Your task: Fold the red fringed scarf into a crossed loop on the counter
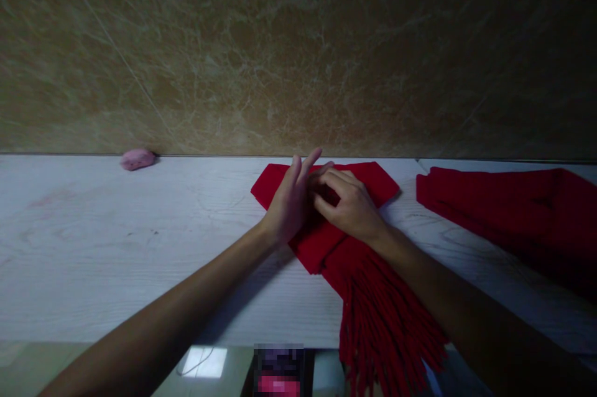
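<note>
A red scarf (321, 247) lies folded on the white wood-grain table, with wide corners at the far side. Its fringe (382, 322) hangs over the table's near edge. On the scarf's upper part, my left hand (291, 204) is turned on its side, thumb and fingers stretched out. Against its palm side, my right hand (347, 204) has its fingers curled and its thumb bent in as a pinch. The fingertips are partly hidden by the left hand, and what they hold, if anything, cannot be made out.
Another red folded cloth (504, 204) lies at the right. A small pink object (138, 159) sits at the back left, beside the brown marble-patterned wall (280, 61). The white table (116, 247) ends at a near edge above a tiled floor.
</note>
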A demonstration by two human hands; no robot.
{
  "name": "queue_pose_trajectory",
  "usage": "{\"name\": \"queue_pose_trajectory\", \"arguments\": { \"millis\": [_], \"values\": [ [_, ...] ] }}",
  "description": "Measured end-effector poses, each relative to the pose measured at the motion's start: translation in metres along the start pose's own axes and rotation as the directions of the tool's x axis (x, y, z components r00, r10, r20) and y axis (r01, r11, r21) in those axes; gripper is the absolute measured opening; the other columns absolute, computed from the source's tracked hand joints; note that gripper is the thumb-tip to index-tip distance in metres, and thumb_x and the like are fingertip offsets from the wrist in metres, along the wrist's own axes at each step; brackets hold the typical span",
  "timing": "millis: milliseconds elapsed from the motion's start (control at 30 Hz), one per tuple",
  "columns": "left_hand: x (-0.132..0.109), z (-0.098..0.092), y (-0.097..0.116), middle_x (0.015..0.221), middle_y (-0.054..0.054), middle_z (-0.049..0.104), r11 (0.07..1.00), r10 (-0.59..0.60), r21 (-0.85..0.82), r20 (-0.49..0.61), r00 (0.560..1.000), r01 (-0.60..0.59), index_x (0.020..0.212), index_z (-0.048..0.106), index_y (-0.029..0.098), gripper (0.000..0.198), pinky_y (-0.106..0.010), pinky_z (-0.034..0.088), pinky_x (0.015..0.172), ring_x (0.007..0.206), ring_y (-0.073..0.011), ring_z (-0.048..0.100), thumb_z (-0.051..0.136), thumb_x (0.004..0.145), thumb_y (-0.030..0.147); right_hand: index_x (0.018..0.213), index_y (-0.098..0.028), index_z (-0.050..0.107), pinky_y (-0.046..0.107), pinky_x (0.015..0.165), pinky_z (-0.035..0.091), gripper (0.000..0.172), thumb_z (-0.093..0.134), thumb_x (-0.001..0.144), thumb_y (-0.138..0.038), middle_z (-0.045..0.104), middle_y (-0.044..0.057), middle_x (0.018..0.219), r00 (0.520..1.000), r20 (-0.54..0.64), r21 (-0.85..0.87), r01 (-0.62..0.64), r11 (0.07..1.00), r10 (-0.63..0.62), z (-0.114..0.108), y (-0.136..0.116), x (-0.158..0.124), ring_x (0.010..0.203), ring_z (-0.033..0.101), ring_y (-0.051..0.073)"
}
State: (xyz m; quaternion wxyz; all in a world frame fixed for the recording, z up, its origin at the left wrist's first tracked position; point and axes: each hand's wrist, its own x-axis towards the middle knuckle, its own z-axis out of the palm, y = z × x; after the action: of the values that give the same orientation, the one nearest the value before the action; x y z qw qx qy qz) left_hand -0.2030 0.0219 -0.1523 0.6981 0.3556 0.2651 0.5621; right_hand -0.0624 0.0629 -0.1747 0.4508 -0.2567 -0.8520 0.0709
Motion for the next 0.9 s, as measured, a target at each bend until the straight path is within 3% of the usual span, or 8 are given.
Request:
{"name": "queue_pose_trajectory", "arguments": {
  "millis": [267,433,600,900],
  "values": [
    [-0.002,-0.005,-0.008,0.17,-0.002,0.048,0.969,0.19,0.151,0.045,0.981,-0.195,0.157,0.053,0.037,0.054,-0.045,0.019,0.135,0.166,-0.0254,0.026,0.053,0.106,0.053,0.09,-0.025,0.063,0.037,0.085,0.051,0.006,0.063,0.094,-0.02,0.074,0.004,0.093,0.996,-0.025,0.076,-0.078,0.994,0.08,0.002,-0.001,-0.002,0.088,0.068,0.023],
    [-0.003,-0.008,-0.011,0.17,-0.002,0.047,0.979,0.163,0.108,0.076,0.984,-0.171,0.16,0.05,0.037,0.058,-0.052,0.02,0.135,0.167,-0.0302,0.021,0.055,0.104,0.052,0.087,-0.025,0.058,0.033,0.075,0.05,0.011,0.064,0.094,-0.031,0.069,0.002,0.087,0.993,0.007,0.186,-0.121,0.975,0.122,0.002,0.001,-0.002,0.08,0.063,0.021],
    [-0.004,-0.007,-0.011,0.172,-0.003,0.045,0.943,0.217,0.224,0.146,0.965,-0.246,0.155,0.057,0.032,0.057,-0.052,0.015,0.136,0.168,-0.031,0.017,0.062,0.1,0.05,0.084,-0.024,0.054,0.032,0.071,0.049,0.023,0.064,0.097,-0.04,0.067,0.002,0.083,0.995,-0.009,0.269,-0.097,0.958,0.103,0.002,0.0,-0.002,0.075,0.059,0.019],
    [-0.007,-0.002,-0.012,0.171,-0.003,0.047,0.951,0.219,0.195,0.12,0.968,-0.239,0.15,0.061,0.033,0.056,-0.048,0.017,0.135,0.168,-0.0303,0.017,0.068,0.097,0.05,0.084,-0.025,0.051,0.032,0.069,0.048,0.031,0.063,0.099,-0.05,0.064,0.002,0.081,0.995,-0.015,0.207,-0.095,0.974,0.1,0.003,-0.001,-0.004,0.074,0.058,0.02]
  ]
}}
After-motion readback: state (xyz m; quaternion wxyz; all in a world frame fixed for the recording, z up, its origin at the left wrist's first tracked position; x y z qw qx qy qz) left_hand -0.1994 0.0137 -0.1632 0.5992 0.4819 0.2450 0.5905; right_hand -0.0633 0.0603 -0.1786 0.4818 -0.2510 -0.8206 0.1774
